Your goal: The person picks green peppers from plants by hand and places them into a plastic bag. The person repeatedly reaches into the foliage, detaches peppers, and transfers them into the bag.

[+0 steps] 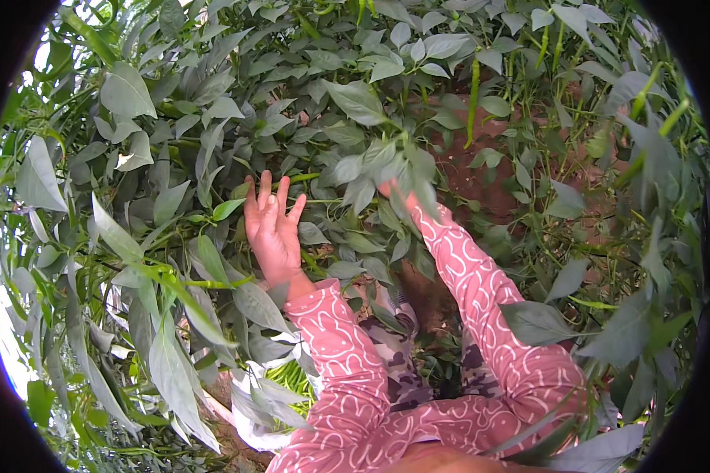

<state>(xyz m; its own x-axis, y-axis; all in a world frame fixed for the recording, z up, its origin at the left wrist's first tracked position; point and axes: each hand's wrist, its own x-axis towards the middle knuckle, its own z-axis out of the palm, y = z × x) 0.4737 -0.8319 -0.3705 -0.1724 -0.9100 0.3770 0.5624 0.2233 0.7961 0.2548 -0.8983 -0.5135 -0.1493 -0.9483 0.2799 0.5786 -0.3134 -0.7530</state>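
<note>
My left hand [273,229] is among the pepper leaves with its palm turned up and its fingers spread, holding nothing. Just beyond its fingertips, a slim green chili pepper [304,177] shows between the leaves. To the right, my right hand [398,194] reaches into a leafy pepper branch [383,158]. Leaves cover most of that hand and the branch is smeared by motion, so its fingers and anything in them are hidden. A long green chili [473,104] hangs beyond my right hand, apart from it.
Dense pepper plants surround me, with large leaves [177,370] close on the left and more leaves [619,331] on the right. A white sack [254,430] holding many green chilies [293,382] stands low, left of my legs. Brown soil [469,169] shows between plants.
</note>
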